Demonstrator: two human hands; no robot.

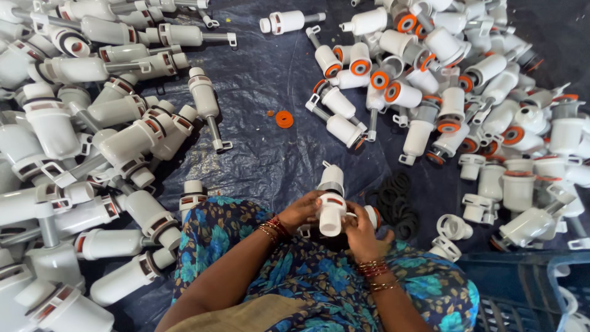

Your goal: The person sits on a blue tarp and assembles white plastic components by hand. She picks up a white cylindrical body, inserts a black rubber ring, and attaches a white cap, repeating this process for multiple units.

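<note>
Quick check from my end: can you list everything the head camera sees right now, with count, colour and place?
plastic valve part: one, white, held between both hands
valve pile: many, white with red bands, left side
orange-ringed valve pile: many, white with orange rings, upper right
orange ring: one loose, on the sheet at centre
black rings: a heap, black, right of the hands
sheet: one, dark blue, under everything
crate: one, blue, lower right corner
left hand: on the part's left side
right hand: on the part's right side
</note>
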